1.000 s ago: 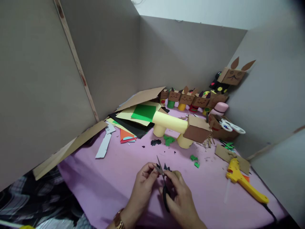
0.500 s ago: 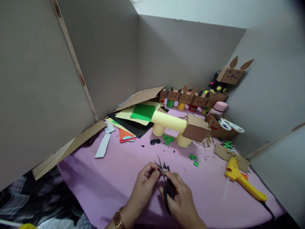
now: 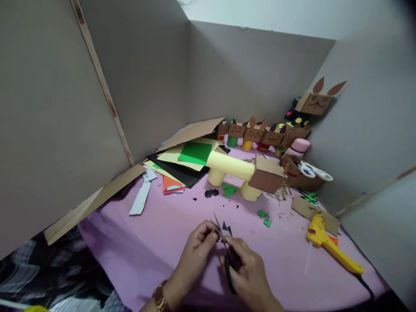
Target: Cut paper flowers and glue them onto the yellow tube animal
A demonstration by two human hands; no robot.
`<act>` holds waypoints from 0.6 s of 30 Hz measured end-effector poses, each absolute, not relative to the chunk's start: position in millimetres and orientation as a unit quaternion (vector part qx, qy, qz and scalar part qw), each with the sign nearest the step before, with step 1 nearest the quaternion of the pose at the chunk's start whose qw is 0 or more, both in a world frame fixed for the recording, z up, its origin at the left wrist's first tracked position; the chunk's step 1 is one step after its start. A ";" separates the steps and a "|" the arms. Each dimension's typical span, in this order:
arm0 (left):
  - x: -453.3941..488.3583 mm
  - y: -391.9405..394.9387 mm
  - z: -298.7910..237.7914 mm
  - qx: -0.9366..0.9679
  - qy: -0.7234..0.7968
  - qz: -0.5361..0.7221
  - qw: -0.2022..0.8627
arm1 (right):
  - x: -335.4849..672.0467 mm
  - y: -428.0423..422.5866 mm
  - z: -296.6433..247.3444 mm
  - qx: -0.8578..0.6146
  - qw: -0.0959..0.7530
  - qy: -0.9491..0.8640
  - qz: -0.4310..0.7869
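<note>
My right hand [image 3: 248, 268] is wrapped round the black-handled scissors [image 3: 229, 266], whose slim blades point up and away, slightly apart. Close by on the left, my left hand [image 3: 199, 249] pinches something tiny between thumb and forefinger, right beside the blades; the fingers mostly hide it. Small black paper scraps [image 3: 225, 226] lie just beyond the scissors. Farther off are a black scalloped paper cutout [image 3: 211, 193] and green paper cutouts [image 3: 229, 190]. Behind them stands a pale yellow paper-tube animal [image 3: 231, 165] with a brown cardboard box head [image 3: 269, 174].
A yellow glue gun [image 3: 334, 251] rests at right beside a cardboard strip [image 3: 300, 209]. White-handled scissors [image 3: 313, 170] lie on a cardboard box [image 3: 300, 178]. Coloured paper sheets [image 3: 195, 154] are piled at back left. Several box-headed figures [image 3: 253, 134] line the back; panels surround the table.
The scissors and my right hand have shifted very slightly, the blades tilting a little to the left. My left hand stays almost in place, and everything on the table is unmoved.
</note>
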State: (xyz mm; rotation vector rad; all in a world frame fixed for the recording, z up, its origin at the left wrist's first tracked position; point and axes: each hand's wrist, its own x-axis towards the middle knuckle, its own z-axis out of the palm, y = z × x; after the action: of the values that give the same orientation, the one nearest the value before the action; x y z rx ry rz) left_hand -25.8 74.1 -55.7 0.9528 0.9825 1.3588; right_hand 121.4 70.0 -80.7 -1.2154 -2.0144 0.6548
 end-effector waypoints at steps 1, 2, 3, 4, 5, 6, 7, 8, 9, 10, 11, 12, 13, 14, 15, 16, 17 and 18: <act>-26.3 74.3 -56.4 0.406 0.417 0.578 0.572 | 121.7 70.2 -80.8 -0.466 0.342 -0.776 0.252; -26.6 74.4 -57.0 0.405 0.416 0.577 0.575 | 121.9 70.3 -81.1 -0.464 0.342 -0.778 0.251; -26.7 74.4 -57.6 0.404 0.415 0.576 0.577 | 122.0 70.6 -81.6 -0.463 0.343 -0.778 0.250; -26.7 74.5 -58.1 0.403 0.413 0.575 0.580 | 122.0 70.9 -82.1 -0.462 0.345 -0.778 0.249; -26.6 74.5 -58.6 0.400 0.412 0.574 0.583 | 121.9 71.1 -82.7 -0.461 0.348 -0.778 0.248; -26.5 74.5 -58.9 0.398 0.410 0.574 0.586 | 121.8 71.4 -83.3 -0.460 0.351 -0.777 0.248; -26.4 74.6 -59.0 0.396 0.409 0.574 0.589 | 121.6 71.6 -83.9 -0.458 0.353 -0.777 0.249; -26.4 74.8 -59.1 0.395 0.408 0.573 0.591 | 121.4 71.8 -84.3 -0.456 0.354 -0.777 0.251; -26.5 75.0 -58.9 0.395 0.406 0.572 0.593 | 121.3 72.0 -84.4 -0.454 0.355 -0.777 0.254; -26.8 75.2 -58.7 0.396 0.405 0.571 0.594 | 121.2 72.1 -84.4 -0.453 0.354 -0.778 0.256; -27.3 75.4 -58.2 0.399 0.406 0.570 0.593 | 121.2 72.2 -84.2 -0.452 0.352 -0.778 0.256; -28.1 75.6 -57.5 0.404 0.407 0.568 0.591 | 121.3 72.4 -83.7 -0.452 0.351 -0.780 0.254; -29.1 75.9 -56.7 0.411 0.410 0.564 0.587 | 121.5 72.6 -83.2 -0.453 0.349 -0.781 0.252; -30.3 76.1 -55.8 0.419 0.413 0.560 0.584 | 121.9 72.9 -82.7 -0.455 0.347 -0.781 0.251; -31.7 76.4 -54.9 0.428 0.415 0.554 0.581 | 122.4 73.3 -82.2 -0.455 0.344 -0.783 0.250; -33.2 76.7 -54.0 0.438 0.416 0.548 0.579 | 123.1 73.7 -81.8 -0.455 0.340 -0.784 0.250; -34.8 77.1 -53.3 0.446 0.417 0.542 0.577 | 124.0 74.2 -81.5 -0.455 0.336 -0.786 0.249; -36.3 77.5 -52.9 0.453 0.417 0.538 0.576 | 125.1 74.6 -81.3 -0.454 0.331 -0.789 0.248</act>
State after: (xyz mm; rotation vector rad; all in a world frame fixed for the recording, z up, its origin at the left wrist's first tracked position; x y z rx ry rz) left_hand -36.3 77.5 -52.9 1.0594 0.9761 1.2595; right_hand 125.1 74.6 -81.3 -1.1880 -2.0636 0.6482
